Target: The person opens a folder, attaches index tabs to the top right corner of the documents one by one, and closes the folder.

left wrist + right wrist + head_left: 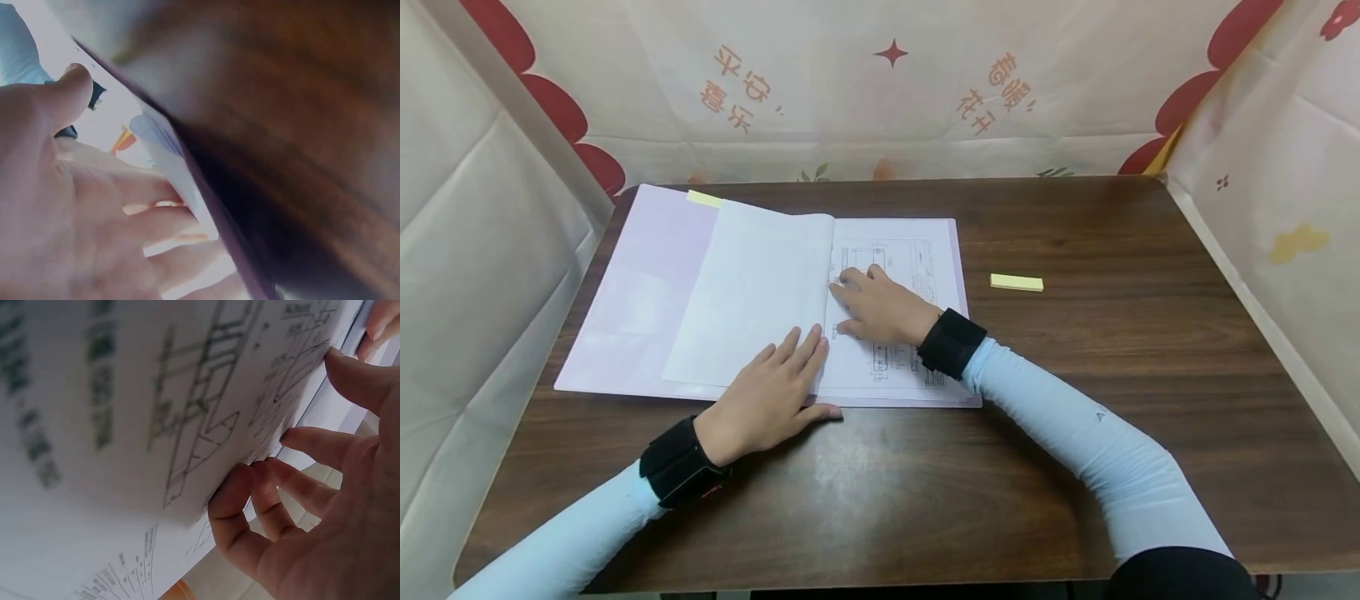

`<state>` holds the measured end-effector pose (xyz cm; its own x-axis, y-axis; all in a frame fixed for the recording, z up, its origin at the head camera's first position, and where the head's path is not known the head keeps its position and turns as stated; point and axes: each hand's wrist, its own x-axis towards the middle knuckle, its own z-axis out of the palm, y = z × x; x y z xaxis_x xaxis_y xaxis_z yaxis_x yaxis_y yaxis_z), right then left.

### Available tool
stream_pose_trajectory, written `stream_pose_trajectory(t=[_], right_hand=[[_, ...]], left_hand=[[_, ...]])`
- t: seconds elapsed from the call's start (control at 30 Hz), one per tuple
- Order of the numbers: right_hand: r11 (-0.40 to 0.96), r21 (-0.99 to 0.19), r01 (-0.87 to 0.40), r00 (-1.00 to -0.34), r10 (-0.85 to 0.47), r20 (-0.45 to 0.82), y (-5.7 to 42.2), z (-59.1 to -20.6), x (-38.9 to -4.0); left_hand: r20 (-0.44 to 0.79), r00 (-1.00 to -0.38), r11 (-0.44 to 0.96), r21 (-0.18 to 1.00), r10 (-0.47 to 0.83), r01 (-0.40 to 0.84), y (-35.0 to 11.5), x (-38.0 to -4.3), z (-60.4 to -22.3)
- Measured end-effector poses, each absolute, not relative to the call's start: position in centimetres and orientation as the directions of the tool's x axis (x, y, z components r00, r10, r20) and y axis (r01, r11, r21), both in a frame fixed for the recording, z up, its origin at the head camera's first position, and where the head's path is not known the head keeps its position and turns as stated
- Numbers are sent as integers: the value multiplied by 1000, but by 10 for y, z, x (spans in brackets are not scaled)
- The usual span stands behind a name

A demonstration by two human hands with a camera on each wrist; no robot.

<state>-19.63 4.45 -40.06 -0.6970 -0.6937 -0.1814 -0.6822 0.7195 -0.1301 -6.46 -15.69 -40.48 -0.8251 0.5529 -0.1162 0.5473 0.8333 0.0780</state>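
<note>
A lilac folder lies spread on the table with its papers turned open. The left sheet is blank; the right sheet carries printed line drawings. My left hand rests flat with straight fingers on the lower blank sheet beside the fold, its thumb past the folder's bottom edge. With fingers spread and slightly bent, my right hand presses its fingertips on the drawing sheet near the fold. The right wrist view shows those fingertips against the printed paper.
A yellow sticky-note pad lies on the dark wooden table right of the folder. A yellow tab sticks out at the top of the blank sheet. Printed cloth curtains enclose the table at the back and sides.
</note>
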Motion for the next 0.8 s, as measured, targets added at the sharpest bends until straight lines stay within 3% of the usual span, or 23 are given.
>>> stream_pose_trajectory(t=[0.2, 0.47, 0.67, 0.8], right_hand=[[702, -158, -694, -682, -712, -170, 47, -399, -199], [661, -77, -746, -643, -746, -175, 50, -403, -199], [669, -56, -742, -648, -736, -196, 48, -400, -202], [712, -60, -700, -686, -693, -222, 44, -398, -207]], left_hand=[[-128, -817, 826, 58, 563, 560, -160, -69, -397], [-119, -800, 807, 22, 588, 590, -161, -73, -393], [-103, -787, 793, 20, 608, 609, -161, -76, -395], [-83, -781, 785, 47, 619, 618, -162, -78, -395]])
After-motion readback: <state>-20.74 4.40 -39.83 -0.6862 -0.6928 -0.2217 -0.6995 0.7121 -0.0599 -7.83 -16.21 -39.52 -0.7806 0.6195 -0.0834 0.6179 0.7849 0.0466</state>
